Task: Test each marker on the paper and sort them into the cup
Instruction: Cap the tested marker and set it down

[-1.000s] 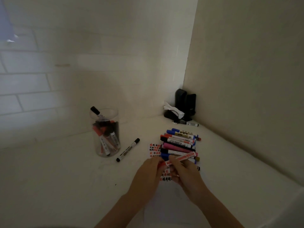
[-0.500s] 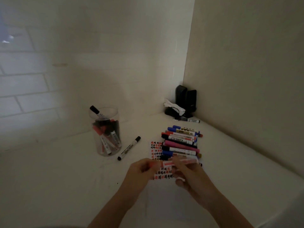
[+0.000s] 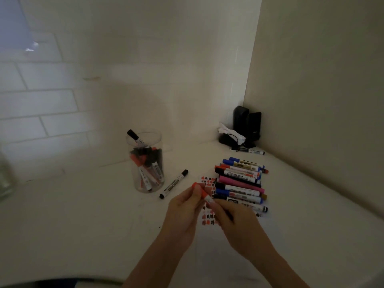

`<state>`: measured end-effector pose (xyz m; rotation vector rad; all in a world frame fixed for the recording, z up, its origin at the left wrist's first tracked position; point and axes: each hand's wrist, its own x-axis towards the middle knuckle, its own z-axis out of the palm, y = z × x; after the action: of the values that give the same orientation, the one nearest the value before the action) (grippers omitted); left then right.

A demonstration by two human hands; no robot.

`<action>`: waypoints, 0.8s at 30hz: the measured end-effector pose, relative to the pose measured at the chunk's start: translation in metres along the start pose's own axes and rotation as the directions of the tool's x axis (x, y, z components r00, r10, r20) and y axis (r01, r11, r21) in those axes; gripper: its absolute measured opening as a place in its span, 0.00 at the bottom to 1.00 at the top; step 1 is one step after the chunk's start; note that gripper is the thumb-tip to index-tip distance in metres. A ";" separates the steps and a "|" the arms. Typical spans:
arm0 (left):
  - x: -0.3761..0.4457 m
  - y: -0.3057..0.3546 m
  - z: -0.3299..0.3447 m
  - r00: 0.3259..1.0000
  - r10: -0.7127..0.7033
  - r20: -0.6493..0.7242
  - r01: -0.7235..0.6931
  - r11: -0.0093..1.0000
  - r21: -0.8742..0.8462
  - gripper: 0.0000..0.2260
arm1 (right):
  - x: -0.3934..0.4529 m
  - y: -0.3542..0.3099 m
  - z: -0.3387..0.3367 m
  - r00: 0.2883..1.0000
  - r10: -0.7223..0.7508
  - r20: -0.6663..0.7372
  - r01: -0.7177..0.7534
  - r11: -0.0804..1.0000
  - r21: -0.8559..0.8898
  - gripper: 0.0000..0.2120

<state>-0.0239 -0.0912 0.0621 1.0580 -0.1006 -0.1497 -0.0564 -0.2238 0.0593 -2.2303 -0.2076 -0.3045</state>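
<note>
I held a red marker (image 3: 202, 193) with both hands above the bench (image 3: 83, 221). My left hand (image 3: 184, 210) had its fingers curled round the capped end of the marker, the red cap pointing up and away from me. My right hand (image 3: 234, 219) pinched the white barrel at the nearer end. The marker was tilted, its cap end higher and to the left of my right hand.

Directly below both hands lay the paper (image 3: 207, 217), marked with rows of small red and black test strokes; my hands covered part of it. Just beyond my right hand, a stack of markers (image 3: 239, 183) lay side by side on the bench, with blue, red, black and pink caps and barrels visible. The stack touched the far edge of the paper.

Ahead and to the left of my left hand stood the clear cup (image 3: 146, 163), upright, holding several red and black markers. One black-capped marker stuck out above its rim. Between the cup and my left hand a single black marker (image 3: 174, 183) lay flat on the bench, near the cup.

Far beyond my right hand, in the corner, stood a dark object (image 3: 247, 123) with one more marker (image 3: 249, 151) lying in front of it.
</note>
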 end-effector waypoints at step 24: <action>0.048 -0.058 -0.016 0.980 0.186 0.065 -0.170 0.630 0.757 0.05 | -0.013 0.063 -0.056 0.894 0.440 0.080 -0.322 0.508 0.799 0.15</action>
<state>0.0221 -0.1132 0.0042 1.9004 -0.2689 0.1065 -0.0610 -0.3079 0.0428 -1.2729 0.2117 -0.0732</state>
